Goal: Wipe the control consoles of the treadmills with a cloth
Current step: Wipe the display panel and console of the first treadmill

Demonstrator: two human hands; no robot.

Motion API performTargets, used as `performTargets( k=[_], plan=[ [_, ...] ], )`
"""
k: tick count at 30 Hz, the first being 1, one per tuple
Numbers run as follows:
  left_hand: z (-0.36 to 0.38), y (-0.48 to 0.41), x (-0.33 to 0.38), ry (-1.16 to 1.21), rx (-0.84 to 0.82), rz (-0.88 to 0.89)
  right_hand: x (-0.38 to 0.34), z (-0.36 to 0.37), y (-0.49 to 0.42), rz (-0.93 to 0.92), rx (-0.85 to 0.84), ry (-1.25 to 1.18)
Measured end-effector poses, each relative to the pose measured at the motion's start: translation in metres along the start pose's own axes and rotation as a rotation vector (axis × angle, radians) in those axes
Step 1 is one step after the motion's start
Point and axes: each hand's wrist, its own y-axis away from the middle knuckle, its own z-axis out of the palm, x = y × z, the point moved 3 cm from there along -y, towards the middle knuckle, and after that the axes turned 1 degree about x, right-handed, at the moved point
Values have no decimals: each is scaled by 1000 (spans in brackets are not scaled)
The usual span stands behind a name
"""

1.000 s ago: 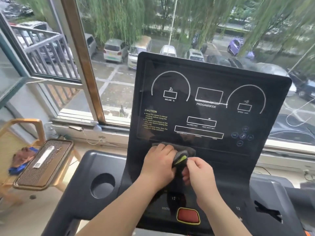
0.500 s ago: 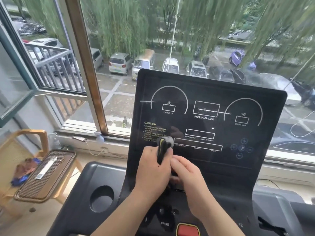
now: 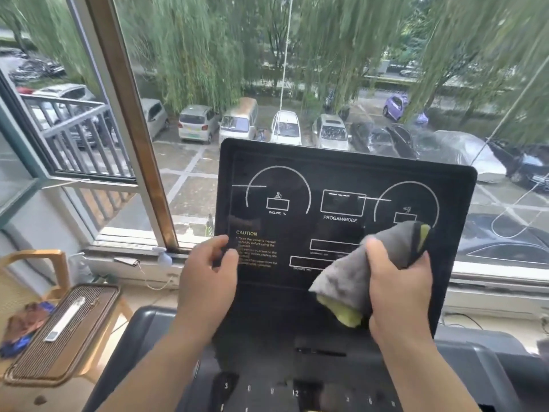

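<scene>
Two hands are at the black console (image 3: 341, 173). The left hand (image 3: 208, 281) grips its left edge. The right hand (image 3: 398, 289) clutches a grey cloth (image 3: 356, 272) against its right side.

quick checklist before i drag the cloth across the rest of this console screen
1. Cloth gripped in the right hand: ok.
2. Cloth spread flat on the console: not ok, it is bunched.
3. Left hand steadying the console: ok, its fingers grip the left edge.
4. Left edge free for wiping: not ok, the left hand covers it.
5. Upper panel free of smears: cannot tell, reflections hide it.
</scene>
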Motion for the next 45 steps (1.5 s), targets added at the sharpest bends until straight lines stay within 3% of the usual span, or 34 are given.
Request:
performTargets(
  k=[2, 5, 9, 11, 14, 17, 21, 25, 30, 34, 37, 41, 45],
  plan=[
    [-5, -29, -2, -82, 51, -19, -23, 7, -7, -260, -17, 60],
    [12, -59, -8, -68, -62, -125, -19, 33, -27, -564, -21, 404],
    [22, -75, -21, -35, -60, -106, 30, 63, -43, -645, -124, 755],
    [24, -78, -37, 93, -173, -155, 51, 68, -38, -758, -161, 889],
    [30, -83, -62, 191, -307, -259, 60, 74, -33, -935, -240, 963],
    [32, -87, -69, 118, -303, -228, 45, 89, -44, -1081, -313, 971],
    [29, -86, -67, 147, -328, -198, 29, 118, -51, -1059, -333, 896],
    [30, -86, -67, 216, -350, -203, 63, 120, -18, -1052, -360, 862],
    [29, -92, -73, 269, -421, -207, 143, 79, 49, -1177, -692, 1092],
    [29, -94, -75, 242, -433, -196, 130, 72, 37, -1247, -861, 1087],
    [28, -93, -75, 225, -437, -190, 90, 85, 4, -1251, -703, 1055],
    [27, -92, -72, 225, -452, -200, 68, 103, -13, -1041, -402, 896],
    [27, -95, -74, 206, -480, -184, 101, 111, 28, -881, -372, 806]
  ],
)
